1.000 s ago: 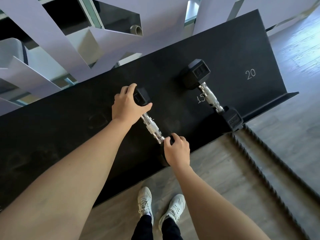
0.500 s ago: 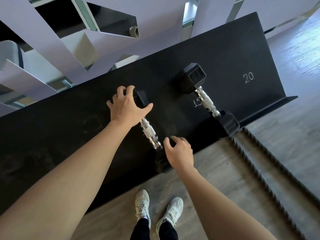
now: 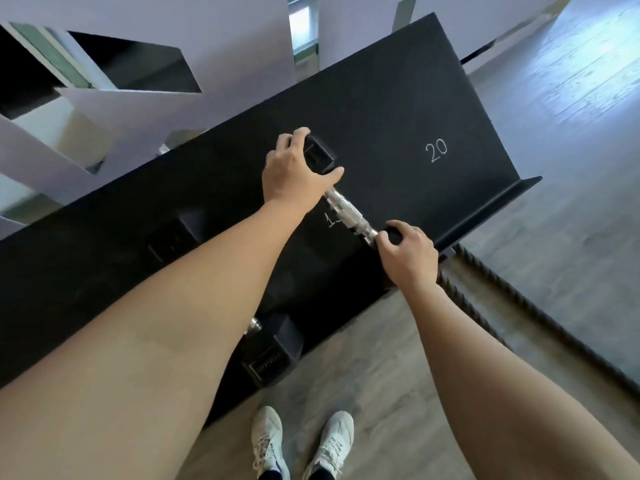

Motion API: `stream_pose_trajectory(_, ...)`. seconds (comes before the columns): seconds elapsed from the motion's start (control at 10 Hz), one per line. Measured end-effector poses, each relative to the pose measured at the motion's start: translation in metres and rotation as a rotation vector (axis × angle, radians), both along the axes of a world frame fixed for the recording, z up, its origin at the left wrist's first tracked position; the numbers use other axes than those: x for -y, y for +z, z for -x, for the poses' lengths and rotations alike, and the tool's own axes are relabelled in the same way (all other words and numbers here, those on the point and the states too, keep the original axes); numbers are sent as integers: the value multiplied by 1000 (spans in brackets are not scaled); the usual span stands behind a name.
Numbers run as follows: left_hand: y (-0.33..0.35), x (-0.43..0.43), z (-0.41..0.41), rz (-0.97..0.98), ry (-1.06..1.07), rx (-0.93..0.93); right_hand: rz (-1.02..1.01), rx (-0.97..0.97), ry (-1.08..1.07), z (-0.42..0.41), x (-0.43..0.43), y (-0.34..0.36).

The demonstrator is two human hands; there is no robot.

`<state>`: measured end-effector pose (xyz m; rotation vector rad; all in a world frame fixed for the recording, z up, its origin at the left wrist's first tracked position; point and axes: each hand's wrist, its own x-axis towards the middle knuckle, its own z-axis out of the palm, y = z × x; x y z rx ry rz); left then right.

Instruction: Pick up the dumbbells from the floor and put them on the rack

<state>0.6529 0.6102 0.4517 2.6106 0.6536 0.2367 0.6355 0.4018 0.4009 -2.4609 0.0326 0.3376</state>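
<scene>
The black rack stretched across the view, its chalked "20" still bare of any weight, with wood-look floor beyond and a thick braided rope trailing off its right corner. Half a second earlier both hands had been on the left dumbbell; that one now lay alone on the rack, mostly hidden under the left forearm, its near head at the front lip. Both hands had shifted to the right dumbbell, lying on the rack over the chalked "15" mark. The left hand curled its fingers over the far head, thumb hooked beneath, while the right hand was closed over the near head. White sneakers stood below.
</scene>
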Motion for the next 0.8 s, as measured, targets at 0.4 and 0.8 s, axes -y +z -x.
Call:
stream_pose_trajectory(0.4,6,1,-8,-26,-68,-51,-16,-1,-88,24,-15,-9)
stream_pose_trajectory(0.8,40,-10,18,173,-98,-220,47,-187,6,17,-18,17)
